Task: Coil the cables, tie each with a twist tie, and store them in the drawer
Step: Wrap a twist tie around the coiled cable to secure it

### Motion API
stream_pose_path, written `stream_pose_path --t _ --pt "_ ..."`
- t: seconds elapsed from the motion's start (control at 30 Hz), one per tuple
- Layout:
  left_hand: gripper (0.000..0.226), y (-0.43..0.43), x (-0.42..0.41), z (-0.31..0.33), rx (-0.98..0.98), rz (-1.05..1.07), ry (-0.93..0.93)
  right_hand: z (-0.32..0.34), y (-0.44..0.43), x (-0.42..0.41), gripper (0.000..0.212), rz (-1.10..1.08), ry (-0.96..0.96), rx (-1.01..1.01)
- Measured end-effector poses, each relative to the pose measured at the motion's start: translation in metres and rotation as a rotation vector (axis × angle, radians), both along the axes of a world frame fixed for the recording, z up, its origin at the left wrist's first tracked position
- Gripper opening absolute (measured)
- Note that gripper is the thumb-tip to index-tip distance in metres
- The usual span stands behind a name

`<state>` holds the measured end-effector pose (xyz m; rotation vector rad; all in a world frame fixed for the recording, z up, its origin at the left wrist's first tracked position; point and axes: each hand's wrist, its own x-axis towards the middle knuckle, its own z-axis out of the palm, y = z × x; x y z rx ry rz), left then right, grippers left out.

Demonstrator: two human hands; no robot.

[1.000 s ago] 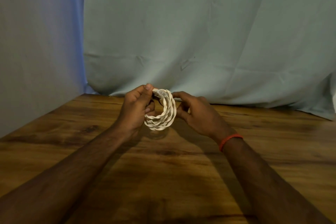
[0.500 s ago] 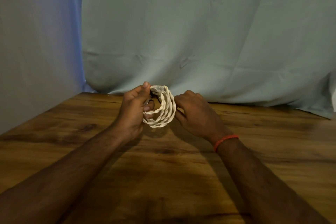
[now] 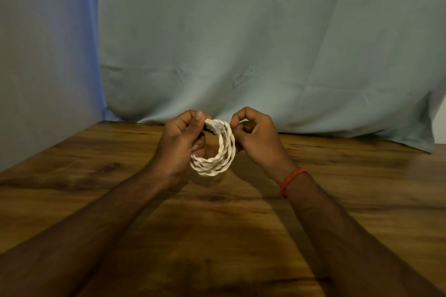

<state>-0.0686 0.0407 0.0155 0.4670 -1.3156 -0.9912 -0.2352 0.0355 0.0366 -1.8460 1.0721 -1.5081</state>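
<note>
A white cable coil (image 3: pixel 217 164), wound in several twisted loops, is held upright in the air just above the wooden surface (image 3: pixel 337 200). The left hand (image 3: pixel 179 144) is at the coil's left, its fingers (image 3: pixel 198 118) curled and pinching the top of the loops. The right hand (image 3: pixel 258 142) is at the coil's right, its curled fingers (image 3: pixel 239 116) gripping the upper edge. A red thread band (image 3: pixel 293 179) circles the right wrist. A pale cloth (image 3: pixel 241 43) hangs behind the coil.

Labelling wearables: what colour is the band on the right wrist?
Orange-red, braided wristband; the head view shows it.
</note>
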Motion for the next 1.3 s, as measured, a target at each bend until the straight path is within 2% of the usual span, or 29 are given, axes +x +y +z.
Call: stream_pose_path --t 0.07,0.17,0.37,0.43,0.57,0.67,0.83,0.93,1.2,1.3 --pt "0.026 0.0 0.0 -0.001 -0.052 0.037 -0.086 0.005 0.003 0.001 0.016 0.025 -0.136 0.102" --pt "0.027 0.003 -0.002 -0.004 -0.107 0.094 -0.19 0.006 0.004 0.004 0.017 0.047 -0.217 0.228" --pt "0.032 0.004 -0.003 -0.003 -0.165 0.158 -0.223 0.002 0.003 0.008 0.01 0.107 -0.193 0.393" --pt "0.036 0.005 -0.003 -0.002 -0.171 0.177 -0.223 0.001 0.001 0.008 0.014 0.12 -0.196 0.429" --pt "0.028 0.005 -0.003 0.0 -0.179 0.222 -0.243 0.002 0.0 0.007 0.015 0.128 -0.198 0.442" --pt "0.035 0.006 -0.001 0.0 -0.191 0.235 -0.248 0.002 0.001 0.007 0.009 0.14 -0.182 0.45" --pt "0.033 0.006 0.001 0.002 -0.211 0.257 -0.263 0.002 0.002 0.007 0.017 0.156 -0.139 0.46" --pt "0.024 0.008 -0.001 0.002 -0.223 0.273 -0.27 0.003 0.004 0.005 0.007 0.198 -0.136 0.51" --pt "0.016 0.01 -0.003 -0.001 -0.279 0.294 -0.341 0.004 0.007 -0.008 0.025 0.343 -0.063 0.519" --pt "0.017 0.011 -0.003 0.0 -0.292 0.298 -0.353 0.003 0.004 -0.01 0.02 0.352 -0.047 0.526"
